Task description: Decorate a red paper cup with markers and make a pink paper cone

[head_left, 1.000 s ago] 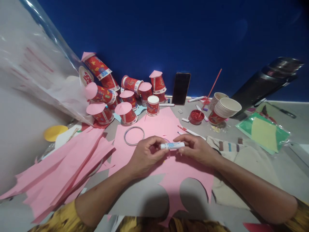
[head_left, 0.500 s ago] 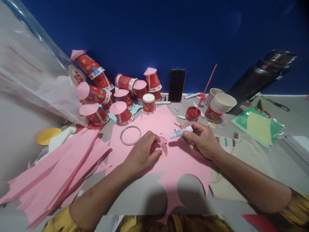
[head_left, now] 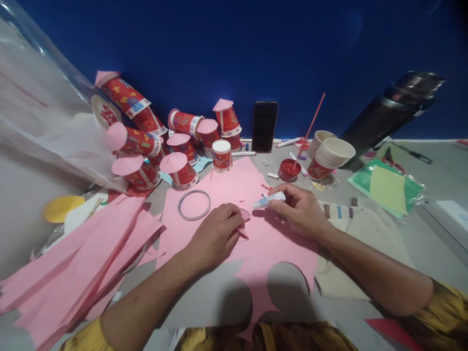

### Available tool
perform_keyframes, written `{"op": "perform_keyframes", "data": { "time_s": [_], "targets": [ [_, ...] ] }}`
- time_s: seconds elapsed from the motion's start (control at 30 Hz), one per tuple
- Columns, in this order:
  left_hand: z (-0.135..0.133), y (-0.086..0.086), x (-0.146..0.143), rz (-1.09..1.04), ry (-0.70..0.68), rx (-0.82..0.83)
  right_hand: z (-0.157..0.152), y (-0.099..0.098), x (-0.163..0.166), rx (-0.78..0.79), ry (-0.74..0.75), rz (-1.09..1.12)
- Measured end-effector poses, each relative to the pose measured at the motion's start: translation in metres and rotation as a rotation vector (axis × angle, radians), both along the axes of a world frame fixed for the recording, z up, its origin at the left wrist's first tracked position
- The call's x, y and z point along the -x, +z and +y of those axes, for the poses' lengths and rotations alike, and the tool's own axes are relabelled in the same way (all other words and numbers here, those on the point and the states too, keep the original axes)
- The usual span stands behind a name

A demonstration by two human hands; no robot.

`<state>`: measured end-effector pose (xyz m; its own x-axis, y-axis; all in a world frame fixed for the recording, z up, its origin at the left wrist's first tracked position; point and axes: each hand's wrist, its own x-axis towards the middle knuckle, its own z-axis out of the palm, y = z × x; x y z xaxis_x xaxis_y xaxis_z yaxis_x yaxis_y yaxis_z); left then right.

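My left hand [head_left: 215, 235] is closed on a small cut piece of pink paper [head_left: 245, 214], its fingers pinching the edge and hiding part of it. Pinched between thumb and fingers of my right hand [head_left: 303, 210] is a small white-and-blue glue tube [head_left: 269, 200], pointing left toward the paper piece. Both hands are over a large pink paper sheet [head_left: 234, 183] with round cutouts along its near side. A thin grey ring [head_left: 179, 204] lies on the sheet, left of my left hand.
Red paper cups with pink cone tops [head_left: 181, 170] are grouped at the back left. Pink paper strips [head_left: 80, 258] lie at left. Along the back stand a phone [head_left: 264, 126], a pot of red paint [head_left: 290, 170], stacked cups [head_left: 334, 151] and a black flask [head_left: 395, 114].
My left fingers have closed further over the pink paper piece, which is now more tilted. The glue tube has turned slightly in my right hand. The whole view has shifted a little.
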<state>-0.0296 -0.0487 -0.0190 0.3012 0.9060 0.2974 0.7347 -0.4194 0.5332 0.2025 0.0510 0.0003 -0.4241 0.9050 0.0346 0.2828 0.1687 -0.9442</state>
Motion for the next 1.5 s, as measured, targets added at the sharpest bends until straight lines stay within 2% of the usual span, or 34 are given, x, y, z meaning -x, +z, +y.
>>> {"op": "perform_keyframes", "data": {
  "time_s": [0.17, 0.23, 0.4, 0.57, 0.83, 1.07, 1.23, 1.37, 1.5],
  "targets": [
    [-0.001, 0.0, 0.003, 0.092, -0.027, -0.005, -0.002, 0.009, 0.003, -0.046, 0.048, -0.027],
    [-0.002, 0.001, 0.004, 0.133, -0.038, -0.007, -0.003, 0.016, 0.006, -0.145, 0.1, -0.104],
    [-0.004, 0.002, 0.006, 0.186, -0.048, 0.005, -0.001, 0.026, 0.019, -0.504, 0.312, -0.287],
    [-0.005, 0.004, 0.006, 0.212, -0.028, 0.016, 0.002, 0.025, 0.031, -0.632, 0.469, -0.471],
    [-0.004, 0.005, 0.005, 0.245, -0.024, 0.029, 0.001, 0.035, 0.05, -0.635, 0.616, -0.826],
    [-0.005, 0.007, 0.006, 0.227, -0.02, 0.047, 0.009, 0.049, 0.049, -0.648, 0.682, -0.958],
    [-0.005, 0.007, 0.005, 0.246, -0.023, 0.036, 0.011, 0.05, 0.049, -0.659, 0.66, -0.936],
    [-0.005, 0.007, 0.005, 0.254, -0.022, 0.029, 0.008, 0.048, 0.053, -0.654, 0.71, -0.859],
    [-0.005, 0.006, 0.006, 0.238, -0.022, 0.019, 0.007, 0.048, 0.054, -0.653, 0.721, -0.915]
  ]
}}
